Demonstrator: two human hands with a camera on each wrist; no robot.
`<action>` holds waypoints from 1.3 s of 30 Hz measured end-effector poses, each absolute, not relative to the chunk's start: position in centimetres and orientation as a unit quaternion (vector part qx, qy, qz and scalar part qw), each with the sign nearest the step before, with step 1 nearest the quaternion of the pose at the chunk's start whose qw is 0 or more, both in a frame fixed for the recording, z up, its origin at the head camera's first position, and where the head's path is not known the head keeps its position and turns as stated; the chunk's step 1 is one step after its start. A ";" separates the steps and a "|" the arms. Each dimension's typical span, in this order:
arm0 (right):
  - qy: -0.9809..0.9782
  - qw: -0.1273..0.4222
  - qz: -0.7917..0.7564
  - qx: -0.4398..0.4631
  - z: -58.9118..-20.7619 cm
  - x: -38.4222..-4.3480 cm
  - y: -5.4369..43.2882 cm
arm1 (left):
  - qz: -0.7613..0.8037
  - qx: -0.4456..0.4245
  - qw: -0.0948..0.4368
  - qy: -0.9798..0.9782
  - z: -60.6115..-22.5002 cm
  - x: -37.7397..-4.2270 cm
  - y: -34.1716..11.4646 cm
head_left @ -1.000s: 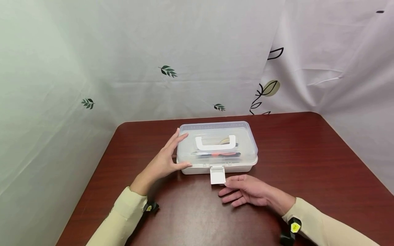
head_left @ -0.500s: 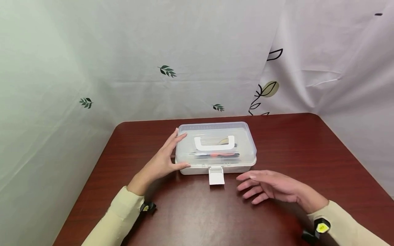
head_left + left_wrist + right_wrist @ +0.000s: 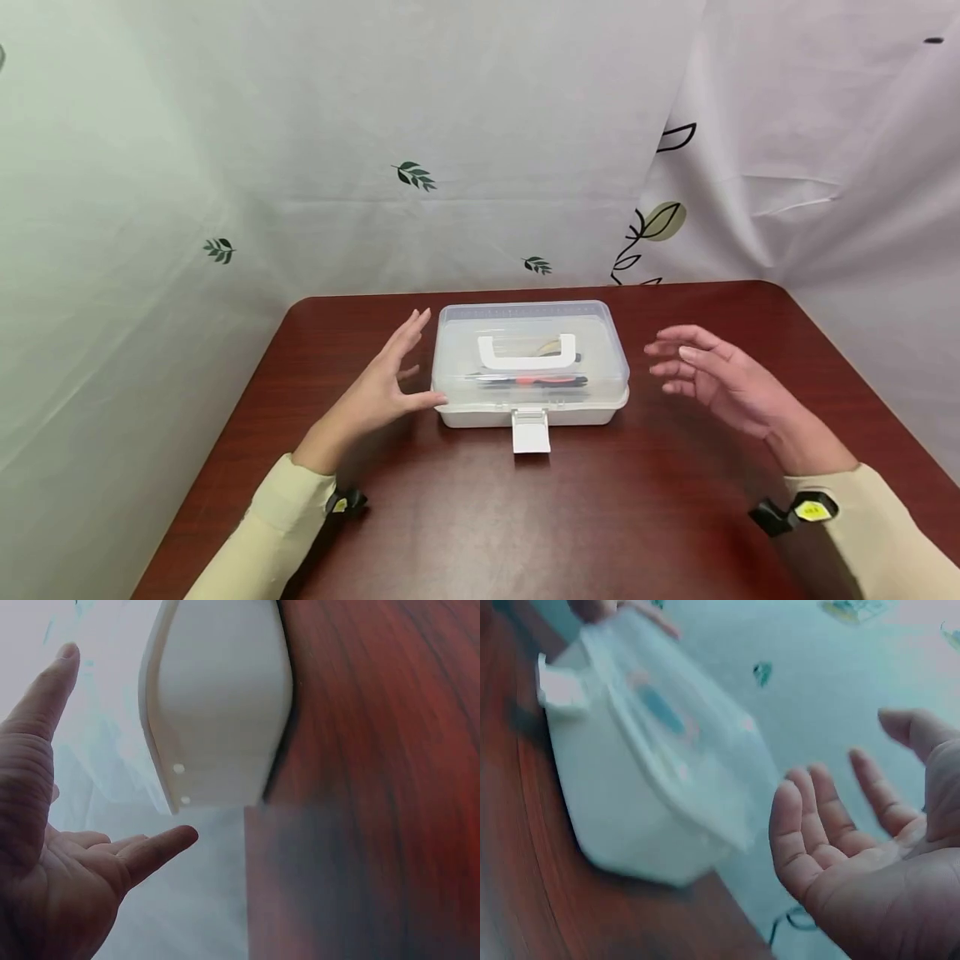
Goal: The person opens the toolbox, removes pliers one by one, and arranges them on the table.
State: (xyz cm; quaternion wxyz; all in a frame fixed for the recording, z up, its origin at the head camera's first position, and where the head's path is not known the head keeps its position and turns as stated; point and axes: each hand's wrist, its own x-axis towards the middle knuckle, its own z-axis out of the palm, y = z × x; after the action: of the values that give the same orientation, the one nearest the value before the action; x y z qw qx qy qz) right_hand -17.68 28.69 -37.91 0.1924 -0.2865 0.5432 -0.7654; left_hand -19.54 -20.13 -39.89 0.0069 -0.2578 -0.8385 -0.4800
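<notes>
A white plastic storage box (image 3: 457, 417) with a clear lid (image 3: 450, 354) sits near the back of the table. Its white handle (image 3: 527, 362) lies folded on the lid, and the front latch (image 3: 531, 433) sticks out, flipped outward. Through the lid show a dark tool with orange parts (image 3: 528, 381) and something yellowish. My left hand (image 3: 371, 396) is at the box's left end, fingers spread, thumb by the front left corner. In the left wrist view that hand (image 3: 67, 885) holds nothing. My right hand (image 3: 720, 379), fingers loosely bent, is off the box's right end, holding nothing.
The dark red wooden table (image 3: 480, 517) extends in front of the box and to both sides. A pale curtain (image 3: 315, 150) with leaf prints hangs right behind the table's back edge and along the sides. Each wrist carries a black strap mount (image 3: 795, 510).
My right hand let go of the latch and moved right and back, to beside the box's right end. My left hand drew slightly left off the lid. The box stayed in place.
</notes>
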 end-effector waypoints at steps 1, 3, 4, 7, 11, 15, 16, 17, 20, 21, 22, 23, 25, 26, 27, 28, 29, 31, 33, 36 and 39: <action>0.559 0.173 -0.759 -0.286 -38.2 -18.0 28.8 | -0.485 -0.256 0.006 -0.836 -40.1 -19.6 -20.3; 0.602 0.144 -0.733 -0.281 -39.1 -18.5 28.9 | -0.495 -0.258 0.002 -0.830 -40.5 -19.7 -20.6; 0.626 0.134 -0.717 -0.275 -39.7 -18.6 28.8 | -0.499 -0.261 -0.004 -0.826 -40.8 -19.8 -20.7; 0.685 0.125 -0.670 -0.258 -41.6 -19.0 28.3 | -0.517 -0.266 -0.036 -0.813 -41.7 -20.0 -20.9; 0.719 0.135 -0.634 -0.251 -43.5 -19.2 27.2 | -0.539 -0.275 -0.078 -0.793 -42.6 -20.1 -20.9; 0.709 0.145 -0.644 -0.247 -44.2 -19.2 26.4 | -0.559 -0.283 -0.094 -0.774 -43.0 -20.1 -20.7; 0.703 0.148 -0.650 -0.247 -44.3 -19.1 26.3 | -0.561 -0.283 -0.095 -0.772 -43.1 -20.1 -20.7; 0.698 0.152 -0.656 -0.245 -44.3 -19.1 26.2 | -0.564 -0.281 -0.098 -0.770 -43.1 -20.1 -20.6; 0.681 0.167 -0.671 -0.242 -44.4 -19.0 26.1 | -0.571 -0.274 -0.103 -0.767 -43.1 -20.0 -20.5; 0.676 0.170 -0.674 -0.243 -44.5 -19.0 26.2 | -0.573 -0.271 -0.104 -0.766 -43.2 -20.0 -20.5; 0.675 0.171 -0.675 -0.243 -44.6 -18.9 26.2 | -0.575 -0.269 -0.106 -0.765 -43.2 -19.9 -20.5; 0.673 0.172 -0.676 -0.244 -44.6 -18.9 26.2 | -0.577 -0.268 -0.107 -0.765 -43.2 -19.9 -20.4; 0.672 0.172 -0.678 -0.245 -44.7 -18.8 26.1 | -0.580 -0.263 -0.108 -0.764 -43.3 -19.8 -20.4; 0.673 0.172 -0.677 -0.243 -44.7 -18.7 26.1 | -0.581 -0.262 -0.109 -0.763 -43.3 -19.8 -20.4; 0.674 0.171 -0.677 -0.242 -44.7 -18.6 26.0 | -0.582 -0.262 -0.109 -0.762 -43.3 -19.7 -20.4; 0.675 0.170 -0.676 -0.241 -44.6 -18.5 26.0 | -0.581 -0.262 -0.109 -0.763 -43.3 -19.6 -20.4; 0.677 0.169 -0.674 -0.241 -44.6 -18.4 26.0 | -0.579 -0.262 -0.108 -0.765 -43.2 -19.5 -20.5; 0.680 0.168 -0.672 -0.240 -44.5 -18.1 26.0 | -0.574 -0.263 -0.107 -0.768 -43.0 -19.2 -20.5; 0.683 0.162 -0.668 -0.248 -44.3 -17.8 26.0 | -0.568 -0.266 -0.102 -0.772 -42.8 -18.9 -20.5; 0.693 0.145 -0.658 -0.256 -43.9 -17.2 25.9 | -0.558 -0.275 -0.092 -0.778 -42.5 -18.5 -20.5; 0.715 0.119 -0.640 -0.256 -43.4 -16.6 25.8 | -0.516 -0.286 -0.067 -0.805 -42.0 -18.1 -20.6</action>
State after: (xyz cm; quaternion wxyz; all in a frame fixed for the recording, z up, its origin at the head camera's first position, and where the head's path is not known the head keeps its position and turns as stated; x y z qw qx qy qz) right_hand -16.58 25.81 -43.40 0.1191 -0.2563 0.7146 -0.6400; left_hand -18.07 -20.60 -42.00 -0.0667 -0.2865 -0.8046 -0.5159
